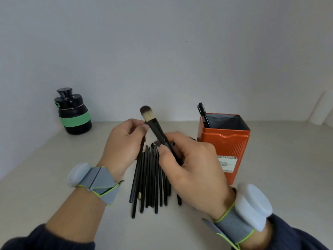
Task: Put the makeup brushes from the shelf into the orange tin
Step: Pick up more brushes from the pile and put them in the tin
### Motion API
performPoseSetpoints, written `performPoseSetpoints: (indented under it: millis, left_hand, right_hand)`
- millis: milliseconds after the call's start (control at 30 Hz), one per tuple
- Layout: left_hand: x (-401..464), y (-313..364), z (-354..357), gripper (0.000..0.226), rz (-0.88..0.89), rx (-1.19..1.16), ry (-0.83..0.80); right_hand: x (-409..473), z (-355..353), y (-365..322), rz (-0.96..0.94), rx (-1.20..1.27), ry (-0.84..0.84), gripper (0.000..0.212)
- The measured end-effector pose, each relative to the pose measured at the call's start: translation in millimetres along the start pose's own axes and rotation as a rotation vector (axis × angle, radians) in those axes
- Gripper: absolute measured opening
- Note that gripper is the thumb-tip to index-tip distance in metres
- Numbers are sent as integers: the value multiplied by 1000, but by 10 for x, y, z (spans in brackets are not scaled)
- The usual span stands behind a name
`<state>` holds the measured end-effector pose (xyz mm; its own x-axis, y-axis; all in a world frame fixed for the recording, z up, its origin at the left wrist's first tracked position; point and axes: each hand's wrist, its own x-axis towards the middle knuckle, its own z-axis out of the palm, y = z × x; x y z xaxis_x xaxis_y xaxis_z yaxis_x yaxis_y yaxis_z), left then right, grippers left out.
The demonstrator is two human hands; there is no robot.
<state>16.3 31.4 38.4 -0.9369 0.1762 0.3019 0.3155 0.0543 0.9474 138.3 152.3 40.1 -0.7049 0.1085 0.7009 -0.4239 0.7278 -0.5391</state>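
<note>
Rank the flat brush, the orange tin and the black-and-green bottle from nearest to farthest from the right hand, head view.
1. Flat brush: held in the right hand.
2. Orange tin: just beyond that hand, on its right.
3. Black-and-green bottle: far left, by the wall.

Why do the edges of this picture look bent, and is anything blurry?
Head view: the wide lens bows the pale shelf edge and stretches both wrists; light is soft and even, shadows faint; the flat black-handled brush and orange ribbed tin look slightly soft.

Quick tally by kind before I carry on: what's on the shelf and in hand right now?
Foundation brush in the right hand: 1
Brow comb brush in the orange tin: 1
Pile of black brushes: too overlapped to count
Tin: 1
Black-and-green bottle: 1
Total, pile aside: 4
</note>
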Motion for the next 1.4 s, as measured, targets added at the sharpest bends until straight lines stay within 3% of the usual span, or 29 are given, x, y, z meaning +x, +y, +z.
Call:
performPoseSetpoints:
  millis: [200,433,700,867,967,1100,1300,1400]
  left_hand:
    - [-191,215,101,24,19,-471,-103]
    - [-251,306,237,8,231,-518,41]
    - [-371,527,413,11,510,-673,181]
    - [-472,572,585,10,625,-573,190]
    - [-500,542,657,9,648,-453,186]
    - [-489,453,698,11,616,-291,189]
    - [-454,355,740,20,524,-137,153]
    - [-464,325,730,26,517,-75,124]
  right_hand:
    - [18,-182,-12,-59,216,226,11]
    - [117,-466,-4,-77,294,571,23]
    - [176,-560,-6,-284,363,707,19]
    - [198,-526,40,-336,293,752,16]
    - [190,-491,106,-273,199,709,13]
    - [164,-435,175,-180,-6,650,14]
    - [181,-386,238,-144,-14,530,34]
    - [178,-369,249,-110,-76,526,25]
